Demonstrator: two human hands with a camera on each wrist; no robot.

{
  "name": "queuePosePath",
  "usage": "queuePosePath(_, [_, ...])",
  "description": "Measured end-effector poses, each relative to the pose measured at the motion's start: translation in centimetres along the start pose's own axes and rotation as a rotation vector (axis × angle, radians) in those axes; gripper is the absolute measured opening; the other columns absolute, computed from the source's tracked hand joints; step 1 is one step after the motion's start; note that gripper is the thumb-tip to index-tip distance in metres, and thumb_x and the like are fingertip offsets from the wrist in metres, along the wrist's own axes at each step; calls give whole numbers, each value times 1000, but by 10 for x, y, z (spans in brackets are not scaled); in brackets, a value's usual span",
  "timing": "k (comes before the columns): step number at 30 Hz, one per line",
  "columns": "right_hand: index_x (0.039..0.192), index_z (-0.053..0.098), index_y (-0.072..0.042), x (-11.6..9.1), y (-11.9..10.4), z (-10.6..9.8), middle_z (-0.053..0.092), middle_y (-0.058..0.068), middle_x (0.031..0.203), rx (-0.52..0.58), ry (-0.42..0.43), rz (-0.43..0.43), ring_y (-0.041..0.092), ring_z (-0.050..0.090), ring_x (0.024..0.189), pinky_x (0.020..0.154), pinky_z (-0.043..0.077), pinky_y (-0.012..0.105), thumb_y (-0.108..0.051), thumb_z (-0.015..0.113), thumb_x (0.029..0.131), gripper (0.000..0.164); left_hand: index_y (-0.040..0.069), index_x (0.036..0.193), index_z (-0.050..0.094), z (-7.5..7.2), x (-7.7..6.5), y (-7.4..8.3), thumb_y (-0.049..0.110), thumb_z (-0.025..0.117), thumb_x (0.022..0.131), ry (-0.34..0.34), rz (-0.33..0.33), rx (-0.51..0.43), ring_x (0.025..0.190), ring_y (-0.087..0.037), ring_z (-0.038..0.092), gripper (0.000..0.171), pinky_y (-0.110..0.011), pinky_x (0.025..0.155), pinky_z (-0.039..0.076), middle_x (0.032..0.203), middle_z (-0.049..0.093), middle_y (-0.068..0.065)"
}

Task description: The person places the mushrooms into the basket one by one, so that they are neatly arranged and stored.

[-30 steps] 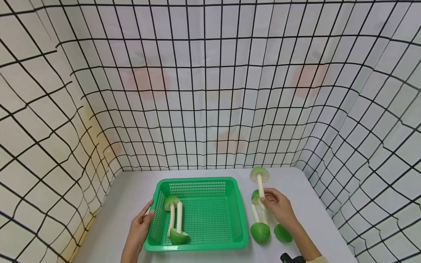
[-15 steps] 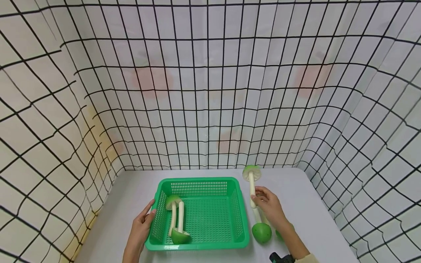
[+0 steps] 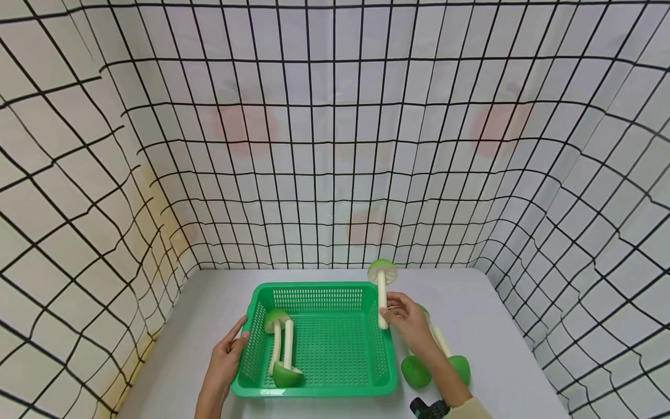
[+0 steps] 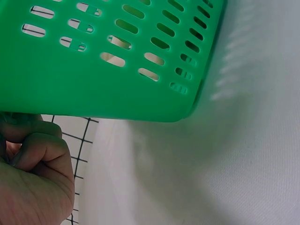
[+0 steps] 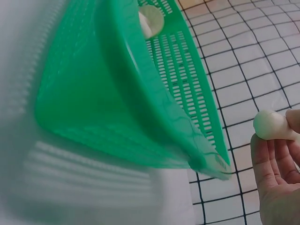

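Observation:
My right hand (image 3: 410, 323) pinches a toy mushroom by its white stem, and the mushroom's (image 3: 382, 294) green cap points up and away. It is over the basket's right rim; in the right wrist view the stem end (image 5: 272, 125) shows between thumb and fingers. My left hand (image 3: 224, 361) grips the left rim of the green plastic basket (image 3: 314, 393), with curled fingers (image 4: 44, 152) at the rim in the left wrist view. Inside the basket's left part lie two mushrooms, one with its cap (image 3: 275, 320) at the back, one with its cap (image 3: 287, 375) in front.
Right of the basket, more mushrooms lie on the white table (image 3: 502, 349), with green caps (image 3: 416, 372) partly hidden by my right forearm. Black grid netting (image 3: 335, 145) over pale cloth walls encloses the table at the back and both sides.
My right hand has carried the mushroom leftward from the pile at the right to the basket's right rim. The left hand stays at the left rim.

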State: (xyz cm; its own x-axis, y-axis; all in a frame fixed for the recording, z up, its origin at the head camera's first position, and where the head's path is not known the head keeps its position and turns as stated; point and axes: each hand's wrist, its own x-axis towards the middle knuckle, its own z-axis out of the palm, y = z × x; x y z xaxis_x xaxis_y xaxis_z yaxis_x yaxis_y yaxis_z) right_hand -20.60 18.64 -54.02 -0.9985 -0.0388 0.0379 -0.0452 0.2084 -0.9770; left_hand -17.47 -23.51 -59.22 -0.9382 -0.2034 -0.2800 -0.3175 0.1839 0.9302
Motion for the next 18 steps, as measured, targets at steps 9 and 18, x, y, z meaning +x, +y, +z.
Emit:
queuePosePath(9, [132, 61, -7, 3, 4, 20, 62, 16, 120, 8, -29, -23, 12, 67, 96, 76, 57, 29, -19, 73, 98, 39, 29, 160, 40, 0, 1, 1, 41, 55, 107, -2, 13, 7, 98, -19, 57, 56, -31, 79, 48, 127, 66, -18])
queuePosePath(18, [133, 61, -10, 1, 1, 37, 63, 14, 120, 21, -78, -16, 16, 67, 96, 76, 58, 31, -21, 73, 98, 39, 30, 159, 42, 0, 0, -1, 41, 55, 107, -1, 7, 4, 95, -19, 54, 55, -32, 77, 46, 119, 67, -14])
